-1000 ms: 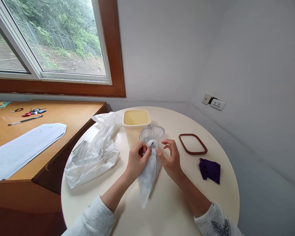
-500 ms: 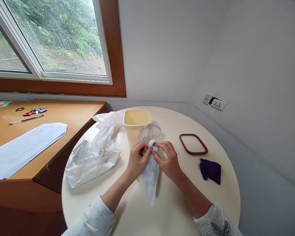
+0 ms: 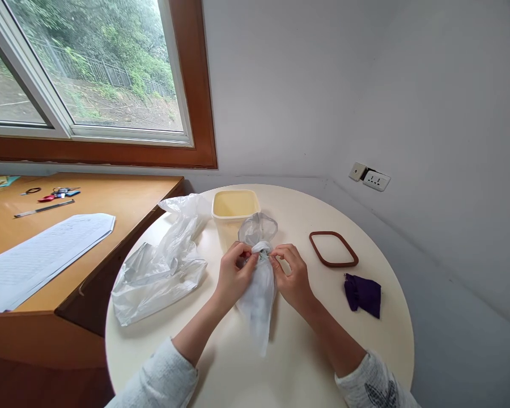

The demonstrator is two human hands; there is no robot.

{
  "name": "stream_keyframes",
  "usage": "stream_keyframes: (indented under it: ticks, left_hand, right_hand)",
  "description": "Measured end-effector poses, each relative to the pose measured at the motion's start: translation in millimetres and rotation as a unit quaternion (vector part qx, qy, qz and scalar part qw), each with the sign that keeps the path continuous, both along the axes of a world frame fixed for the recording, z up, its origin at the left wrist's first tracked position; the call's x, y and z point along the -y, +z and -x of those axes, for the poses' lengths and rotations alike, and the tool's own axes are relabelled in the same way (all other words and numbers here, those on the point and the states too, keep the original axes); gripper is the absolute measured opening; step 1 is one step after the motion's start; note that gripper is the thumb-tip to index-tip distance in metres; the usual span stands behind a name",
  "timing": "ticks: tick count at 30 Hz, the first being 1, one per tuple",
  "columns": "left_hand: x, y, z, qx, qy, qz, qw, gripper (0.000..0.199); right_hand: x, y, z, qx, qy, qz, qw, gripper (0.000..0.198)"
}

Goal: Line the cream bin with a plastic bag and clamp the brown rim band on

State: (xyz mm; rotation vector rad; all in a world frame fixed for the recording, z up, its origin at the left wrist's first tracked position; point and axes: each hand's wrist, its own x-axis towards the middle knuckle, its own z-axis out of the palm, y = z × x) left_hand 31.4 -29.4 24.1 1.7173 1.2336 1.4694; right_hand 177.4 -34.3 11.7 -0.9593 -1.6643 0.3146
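Note:
A translucent white plastic bag (image 3: 258, 306) lies at the middle of the round table, bunched at its neck around a loop or knot. My left hand (image 3: 237, 271) pinches the left side of that neck. On the right side, my right hand (image 3: 292, 277) pinches it between thumb and fingers. The bag's rounded grey end (image 3: 258, 228) rises beyond my fingers, while a tapered end hangs toward me. Whatever is inside the bag is too blurred to tell. Just behind it stands a pale yellow plastic bin (image 3: 234, 212).
A crumpled clear plastic bag (image 3: 161, 272) covers the table's left part. To the right are a brown rounded frame (image 3: 334, 249) and a small purple cloth pouch (image 3: 363, 296). The wooden desk (image 3: 123, 198) at left bears papers (image 3: 46, 255), a pen (image 3: 45, 208) and keys (image 3: 62, 192).
My hands have moved slightly apart, and the loop at the bag's neck is stretched wider between my fingers. The other things have stayed in place.

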Motion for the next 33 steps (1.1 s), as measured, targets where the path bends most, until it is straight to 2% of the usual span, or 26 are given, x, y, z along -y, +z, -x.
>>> stream_keyframes:
  ticks: [7,15,20,25,33]
  left_hand:
    - [-2.4,7.5,3.6,0.034,0.008,0.025,0.999,0.013]
    - [-6.8,4.7,8.5,0.041,0.022,0.018,0.999,0.012]
    - [-4.9,5.8,6.6,0.037,0.009,0.017,0.999,0.011]
    - [-1.5,5.3,4.6,0.01,-0.035,0.019,0.999,0.014]
    - [-0.1,3.3,3.0,-0.01,-0.06,0.001,0.998,0.013]
  right_hand:
    - [2.5,4.1,-0.1,-0.019,0.02,0.0,1.0,0.009]
    - [4.9,6.7,0.7,-0.024,0.04,-0.006,0.999,0.008]
    - [7.1,8.4,1.2,-0.012,0.026,-0.028,0.999,0.01]
    - [6.7,7.2,1.9,0.033,-0.003,-0.058,0.998,0.023]
    - [2.6,3.0,3.2,0.056,-0.061,-0.052,0.995,0.028]
